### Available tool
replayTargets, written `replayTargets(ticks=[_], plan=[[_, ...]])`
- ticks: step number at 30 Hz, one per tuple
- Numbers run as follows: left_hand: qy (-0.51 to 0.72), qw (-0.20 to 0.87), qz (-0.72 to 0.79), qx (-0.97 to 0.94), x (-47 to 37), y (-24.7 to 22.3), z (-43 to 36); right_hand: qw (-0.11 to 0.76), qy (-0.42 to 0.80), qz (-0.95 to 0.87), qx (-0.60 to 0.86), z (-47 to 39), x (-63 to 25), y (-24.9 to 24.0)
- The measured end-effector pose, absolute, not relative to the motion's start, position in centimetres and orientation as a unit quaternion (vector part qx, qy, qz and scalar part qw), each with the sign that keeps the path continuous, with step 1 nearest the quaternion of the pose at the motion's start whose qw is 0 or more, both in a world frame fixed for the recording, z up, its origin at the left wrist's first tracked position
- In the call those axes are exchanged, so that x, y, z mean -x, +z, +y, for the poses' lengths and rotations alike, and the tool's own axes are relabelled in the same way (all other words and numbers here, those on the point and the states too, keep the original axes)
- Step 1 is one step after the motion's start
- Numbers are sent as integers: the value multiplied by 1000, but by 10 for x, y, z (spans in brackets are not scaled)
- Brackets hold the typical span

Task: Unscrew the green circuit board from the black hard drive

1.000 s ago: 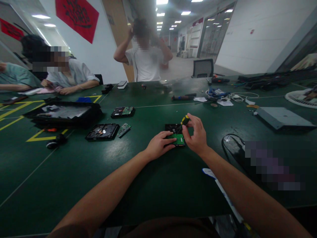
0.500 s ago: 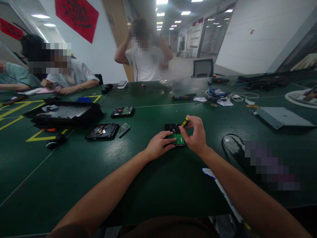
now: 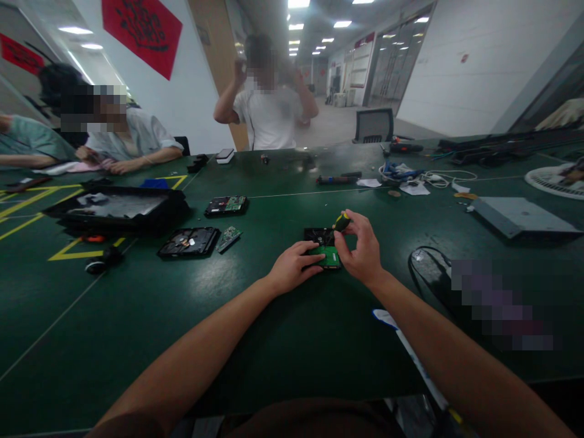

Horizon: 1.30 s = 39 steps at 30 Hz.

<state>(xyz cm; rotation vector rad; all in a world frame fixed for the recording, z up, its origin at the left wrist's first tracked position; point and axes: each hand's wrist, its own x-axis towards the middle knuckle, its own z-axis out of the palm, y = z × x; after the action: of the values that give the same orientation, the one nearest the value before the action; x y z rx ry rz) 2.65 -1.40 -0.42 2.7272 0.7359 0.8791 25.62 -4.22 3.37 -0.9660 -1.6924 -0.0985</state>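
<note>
A hard drive (image 3: 332,258) with a green circuit board lies on the dark green table (image 3: 274,340), in front of me. My left hand (image 3: 295,266) holds it at its left side, with fingertips over the board. In my right hand (image 3: 360,246) is a yellow and black screwdriver (image 3: 342,221), pinched by the handle and tilted above the drive. Its tip is too small to make out. Left of my hands lie an opened hard drive (image 3: 188,242), a loose circuit board (image 3: 229,239) and another hard drive (image 3: 226,205).
A black tray (image 3: 123,207) stands at the left. Cables (image 3: 401,172) and a dark tool (image 3: 337,179) lie farther back. At the right are a grey metal case (image 3: 524,216) and a black strap (image 3: 429,267). Several people are across the table.
The screwdriver handle has turned slightly in my right hand, and its fingers have shifted a little. My left hand has stayed in place. The person across has moved their arms slightly.
</note>
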Motion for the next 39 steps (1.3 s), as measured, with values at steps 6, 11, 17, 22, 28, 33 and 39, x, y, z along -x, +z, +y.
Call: replayTargets(ticks=[6,11,17,22,28,33,39], plan=[[301,95,246,-917,-26,-4,-14,563,-61,-711,416,-42,-257,34],[294,93,248,-918,-26,-3,-14,552,-53,-716,424,-44,-256,37],[293,90,249,-919,-26,-3,-15,555,-52,-715,422,-45,-255,38],[297,89,246,-918,-26,-3,-14,552,-42,-718,421,-44,-256,35],[300,92,244,-918,-26,-3,-15,555,-55,-714,423,-45,-256,36],[300,93,244,-917,-26,-3,-14,556,-49,-714,422,-44,-255,36],[297,91,247,-918,-26,-4,-14,553,-56,-713,428,-45,-256,38]])
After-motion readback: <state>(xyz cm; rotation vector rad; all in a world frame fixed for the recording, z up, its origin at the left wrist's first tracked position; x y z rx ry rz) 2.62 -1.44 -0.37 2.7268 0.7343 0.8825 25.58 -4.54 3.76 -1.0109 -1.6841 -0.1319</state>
